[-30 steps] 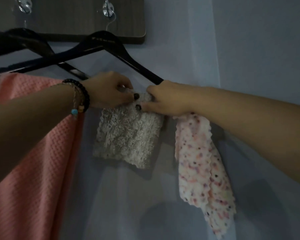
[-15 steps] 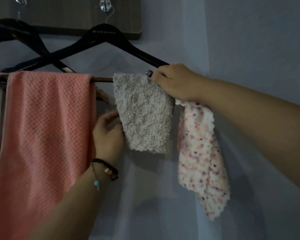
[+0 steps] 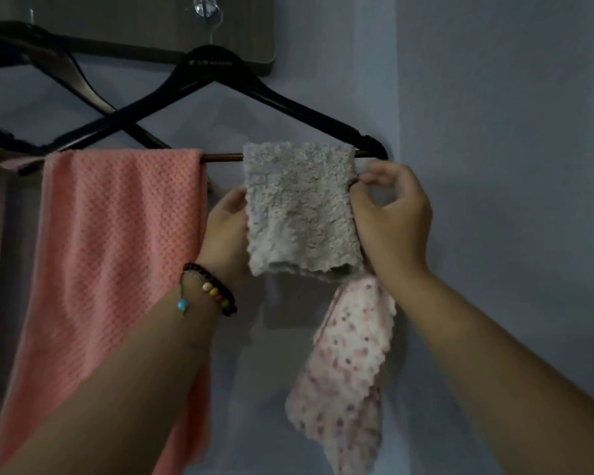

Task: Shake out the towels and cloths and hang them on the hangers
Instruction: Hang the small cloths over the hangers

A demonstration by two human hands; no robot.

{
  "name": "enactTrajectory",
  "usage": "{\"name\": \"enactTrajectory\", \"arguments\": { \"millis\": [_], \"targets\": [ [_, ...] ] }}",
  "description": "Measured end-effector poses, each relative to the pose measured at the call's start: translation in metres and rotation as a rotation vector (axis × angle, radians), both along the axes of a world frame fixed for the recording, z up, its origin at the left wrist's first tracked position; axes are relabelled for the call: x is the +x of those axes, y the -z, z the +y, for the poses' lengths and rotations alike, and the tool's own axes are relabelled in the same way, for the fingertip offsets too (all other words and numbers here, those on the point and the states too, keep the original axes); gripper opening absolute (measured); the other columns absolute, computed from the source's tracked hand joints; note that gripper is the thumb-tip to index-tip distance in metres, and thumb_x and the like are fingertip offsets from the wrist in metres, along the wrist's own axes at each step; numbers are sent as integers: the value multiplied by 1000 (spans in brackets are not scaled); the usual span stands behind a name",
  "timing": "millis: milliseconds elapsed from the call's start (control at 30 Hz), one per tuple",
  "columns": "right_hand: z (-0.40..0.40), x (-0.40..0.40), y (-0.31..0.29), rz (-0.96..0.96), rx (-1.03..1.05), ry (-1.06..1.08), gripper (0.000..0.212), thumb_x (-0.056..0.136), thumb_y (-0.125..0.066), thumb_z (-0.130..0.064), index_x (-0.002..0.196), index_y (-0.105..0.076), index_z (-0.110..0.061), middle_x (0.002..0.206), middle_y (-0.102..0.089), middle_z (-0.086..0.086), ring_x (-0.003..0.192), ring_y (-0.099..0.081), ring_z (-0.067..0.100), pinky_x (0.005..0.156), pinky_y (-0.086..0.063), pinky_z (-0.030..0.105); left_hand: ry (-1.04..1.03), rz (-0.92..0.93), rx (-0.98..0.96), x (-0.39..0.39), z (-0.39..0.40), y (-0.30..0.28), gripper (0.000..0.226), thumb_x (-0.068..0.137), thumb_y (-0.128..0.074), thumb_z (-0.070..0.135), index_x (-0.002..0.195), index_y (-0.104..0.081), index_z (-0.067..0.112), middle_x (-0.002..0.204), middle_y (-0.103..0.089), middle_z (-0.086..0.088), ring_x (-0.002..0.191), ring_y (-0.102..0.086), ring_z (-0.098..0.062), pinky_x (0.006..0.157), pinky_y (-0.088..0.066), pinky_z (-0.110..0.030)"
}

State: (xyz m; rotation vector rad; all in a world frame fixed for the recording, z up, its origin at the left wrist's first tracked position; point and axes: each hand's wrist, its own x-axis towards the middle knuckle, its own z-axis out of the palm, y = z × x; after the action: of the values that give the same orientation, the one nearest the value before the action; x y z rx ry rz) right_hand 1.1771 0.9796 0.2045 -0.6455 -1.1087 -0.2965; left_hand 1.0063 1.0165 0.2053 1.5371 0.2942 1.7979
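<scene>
Hands flank the grey cloth [image 3: 300, 207] draped over the bar of the front hanger [image 3: 275, 97]. We judge this the straightening step. Our left hand [image 3: 225, 231] grips the cloth's left edge, fingers hidden behind it; our right hand [image 3: 391, 221] pinches the right edge with curled fingers while also holding the speckled cloth [image 3: 343, 371], which dangles unhung. Next, that cloth needs shaking out and a free bar. We count three cloths, one pink towel [image 3: 117, 252] and at least two hangers.
</scene>
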Motion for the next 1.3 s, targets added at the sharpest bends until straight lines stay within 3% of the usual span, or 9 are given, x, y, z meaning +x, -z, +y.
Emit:
{"name": "enactTrajectory", "arguments": {
  "millis": [233,300,400,533,833,933,1000,1133,1300],
  "targets": [
    [16,9,-4,49,-348,-126,37,87,-44,-9,114,-69,-17,109,-70,-1,103,-63,17,94,-51,38,-55,5,-75,11,-3,11,18,93,-52,-2,89,-67,8,71,-73,3,69,-69,-14,62,-56,-23],
    [19,11,-2,21,-439,-195,31,89,-52,-16,118,-61,-20,102,-69,1,94,-67,15,85,-55,36,-126,28,-75,10,-1,22,21,92,-53,-4,106,-65,6,82,-73,5,74,-69,-6,67,-56,-20],
    [21,12,-1,33,-623,-506,30,90,-64,-20,116,-49,-22,70,-65,7,41,-58,8,39,-41,18,-163,41,-119,9,2,33,39,92,-59,3,128,-56,18,118,-67,0,105,-65,-14,86,-56,-32],
    [26,17,-2,6,-662,-730,19,92,-61,-23,76,-61,-14,45,-49,1,28,-34,12,35,-22,17,-141,47,-153,7,0,34,27,94,-61,16,117,-60,30,111,-69,2,90,-68,-11,70,-58,-28],
    [34,6,17,-111,-666,-440,26,87,-68,-19,65,-59,-7,50,-46,8,36,-39,12,38,-31,18,-261,22,-117,-7,0,44,36,79,-63,-1,109,-64,19,94,-71,1,81,-68,-14,61,-55,-22],
    [34,2,22,-77,-675,-454,24,86,-69,-20,66,-63,-8,48,-45,4,36,-39,11,40,-32,19,-241,-162,-146,-13,-4,47,20,60,-51,12,78,-57,15,75,-59,-2,74,-55,-21,54,-43,-22],
    [37,1,26,-76,-680,-442,26,85,-70,-22,69,-66,-2,47,-44,2,39,-40,12,47,-33,24,-124,-286,-138,-12,-12,44,6,70,-51,24,69,-54,20,68,-56,4,66,-52,-15,56,-38,-23],
    [38,1,34,-125,-726,-439,34,84,-71,-20,55,-56,-10,48,-42,3,40,-40,13,50,-31,25,-151,-299,-123,-14,-21,32,51,92,-37,57,67,-68,25,73,-67,3,76,-60,-18,75,-39,-34],
    [32,3,35,-76,-634,-301,16,82,-67,-33,80,-70,-18,64,-63,-2,54,-57,11,52,-41,21,-147,-258,-167,-17,-20,12,56,94,-42,56,58,-66,21,56,-62,4,49,-54,-10,52,-44,-20]
  ]
}}
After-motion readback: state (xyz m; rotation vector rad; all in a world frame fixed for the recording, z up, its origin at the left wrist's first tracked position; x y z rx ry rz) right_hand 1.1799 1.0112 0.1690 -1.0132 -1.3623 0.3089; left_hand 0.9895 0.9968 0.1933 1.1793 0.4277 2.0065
